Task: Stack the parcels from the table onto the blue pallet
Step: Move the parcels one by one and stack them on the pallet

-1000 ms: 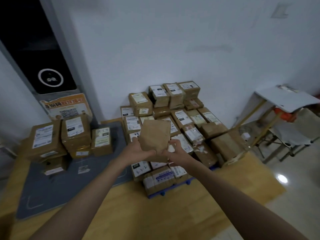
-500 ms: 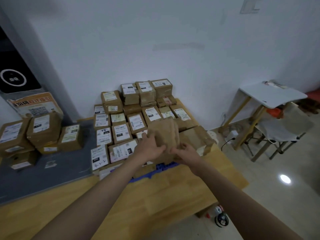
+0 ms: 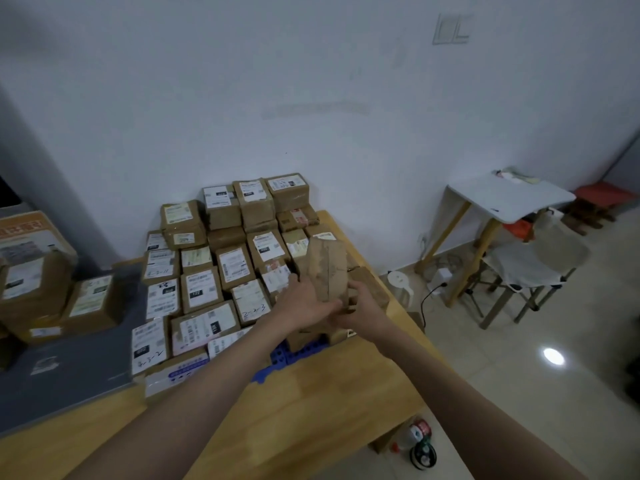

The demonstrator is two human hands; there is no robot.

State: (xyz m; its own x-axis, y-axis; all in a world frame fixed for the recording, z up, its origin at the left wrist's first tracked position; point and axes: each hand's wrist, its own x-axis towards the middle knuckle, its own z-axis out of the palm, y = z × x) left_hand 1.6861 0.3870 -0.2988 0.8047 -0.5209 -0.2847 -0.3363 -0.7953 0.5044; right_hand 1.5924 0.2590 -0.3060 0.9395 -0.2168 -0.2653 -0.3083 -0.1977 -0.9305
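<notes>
I hold a plain brown cardboard parcel upright, tilted slightly, over the right side of the stack. My left hand grips its left lower side and my right hand its right lower side. Under it, several labelled brown parcels sit in rows on the blue pallet, of which only the front edge shows. More parcels stand on the grey mat at the left of the wooden table.
A grey mat covers the table's left part. To the right stand a small white side table and a folding chair. Bottles lie on the floor by the table's corner. The white wall is behind the stack.
My view has swung right and closer. Both hands carried the parcel from mid-air in front of the stack down to its right front side.
</notes>
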